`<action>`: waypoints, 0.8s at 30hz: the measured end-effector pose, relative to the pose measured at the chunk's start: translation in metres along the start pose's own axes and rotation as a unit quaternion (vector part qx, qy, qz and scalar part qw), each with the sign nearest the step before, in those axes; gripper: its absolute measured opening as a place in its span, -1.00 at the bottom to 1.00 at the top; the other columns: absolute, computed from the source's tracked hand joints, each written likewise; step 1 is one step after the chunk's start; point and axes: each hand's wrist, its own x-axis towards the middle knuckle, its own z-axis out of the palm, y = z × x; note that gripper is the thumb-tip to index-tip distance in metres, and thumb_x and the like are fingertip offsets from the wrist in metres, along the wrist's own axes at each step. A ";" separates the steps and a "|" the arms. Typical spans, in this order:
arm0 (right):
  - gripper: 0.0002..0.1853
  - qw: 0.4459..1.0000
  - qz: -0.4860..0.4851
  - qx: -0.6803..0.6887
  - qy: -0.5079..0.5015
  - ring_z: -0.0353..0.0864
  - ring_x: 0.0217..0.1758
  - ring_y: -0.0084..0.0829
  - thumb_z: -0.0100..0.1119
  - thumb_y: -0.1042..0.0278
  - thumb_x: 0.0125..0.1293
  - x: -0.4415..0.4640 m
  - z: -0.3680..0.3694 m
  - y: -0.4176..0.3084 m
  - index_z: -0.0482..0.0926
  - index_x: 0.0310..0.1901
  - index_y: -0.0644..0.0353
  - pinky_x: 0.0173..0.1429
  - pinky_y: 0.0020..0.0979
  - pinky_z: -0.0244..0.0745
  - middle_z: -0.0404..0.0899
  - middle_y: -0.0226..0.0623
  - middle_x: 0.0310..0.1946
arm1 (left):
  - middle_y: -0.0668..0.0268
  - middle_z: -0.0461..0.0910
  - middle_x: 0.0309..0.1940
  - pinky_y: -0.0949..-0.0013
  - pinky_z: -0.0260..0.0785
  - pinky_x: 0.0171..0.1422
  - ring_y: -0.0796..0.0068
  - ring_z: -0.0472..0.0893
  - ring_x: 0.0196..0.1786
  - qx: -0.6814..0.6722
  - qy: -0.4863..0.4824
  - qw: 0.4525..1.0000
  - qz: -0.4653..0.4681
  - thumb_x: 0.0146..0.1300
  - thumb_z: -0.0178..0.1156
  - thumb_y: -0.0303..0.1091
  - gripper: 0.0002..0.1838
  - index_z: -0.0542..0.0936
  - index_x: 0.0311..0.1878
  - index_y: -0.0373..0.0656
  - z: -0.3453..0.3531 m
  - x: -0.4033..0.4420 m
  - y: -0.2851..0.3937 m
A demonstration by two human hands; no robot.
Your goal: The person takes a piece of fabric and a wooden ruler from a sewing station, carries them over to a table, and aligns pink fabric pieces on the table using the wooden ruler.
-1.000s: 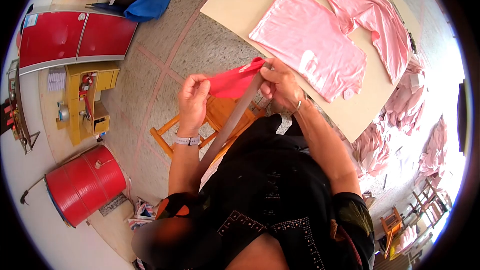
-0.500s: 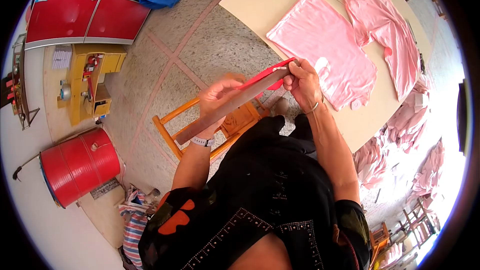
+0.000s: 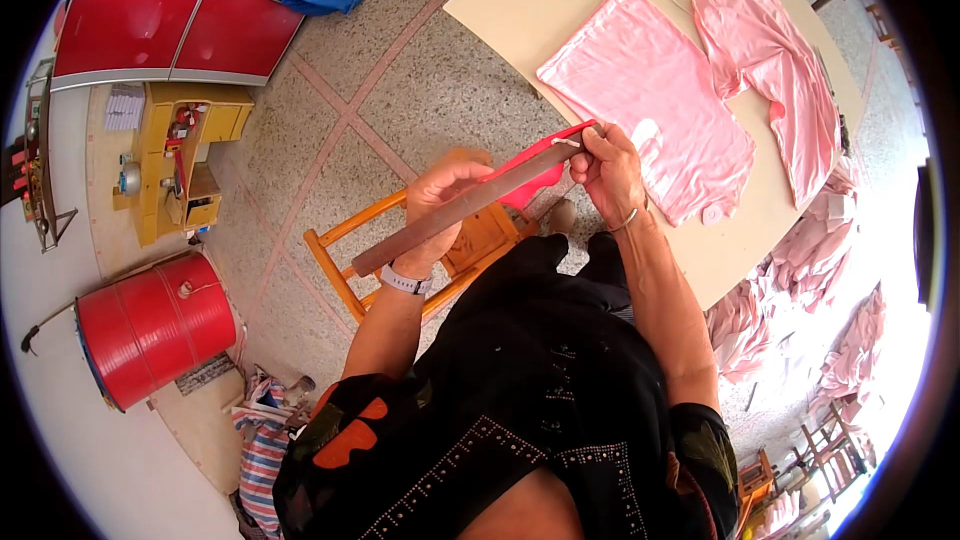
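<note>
A long flat brown strip runs diagonally between my hands, with red fabric behind and along its upper edge. My right hand pinches the strip's upper end together with the fabric. Behind the strip, my left hand has its fingers curled at the red fabric's left end; the strip partly covers the palm. A small white piece lies on the strip near my right fingers. Pink garments are spread on the pale table beyond my right hand.
A wooden chair stands below my left hand. Red cabinets, a yellow shelf unit and a red drum are at the left. Bundles of pink fabric lie right of the table. Part of another person's hand shows at the top.
The brown strip has swung up from hanging down to lying across in front of my left hand. The red fabric, earlier stretched between my hands, is now mostly behind the strip.
</note>
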 end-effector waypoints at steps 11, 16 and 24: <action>-0.88 1.000 0.004 -0.008 -0.002 0.44 -0.54 -0.55 -0.02 0.41 0.53 -0.001 0.000 0.002 0.40 -0.16 0.28 -0.46 -0.49 0.39 0.50 -0.27 -0.40 | 0.29 0.68 -0.12 0.42 0.54 0.13 0.55 0.65 -0.05 -0.002 -0.011 1.000 0.014 0.31 0.38 -0.31 -0.68 0.64 0.00 -0.33 0.007 0.005 0.010; -0.87 1.000 0.003 -0.018 0.013 0.44 -0.53 -0.55 -0.01 0.39 0.53 0.001 0.001 0.003 0.40 -0.16 0.28 -0.46 -0.49 0.39 0.50 -0.28 -0.40 | 0.28 0.68 -0.13 0.43 0.53 0.11 0.55 0.65 -0.07 0.037 -0.010 0.998 0.046 0.33 0.35 -0.36 -0.72 0.64 0.00 -0.33 0.002 0.007 0.005; -0.88 1.000 0.009 -0.017 0.004 0.47 -0.53 -0.52 -0.02 0.42 0.51 0.002 0.001 0.004 0.39 -0.15 0.31 -0.47 -0.44 0.43 0.53 -0.25 -0.42 | 0.27 0.69 -0.13 0.42 0.53 0.09 0.53 0.65 -0.08 0.027 0.001 1.000 0.001 0.33 0.35 -0.32 -0.69 0.63 0.01 -0.35 -0.007 0.002 -0.007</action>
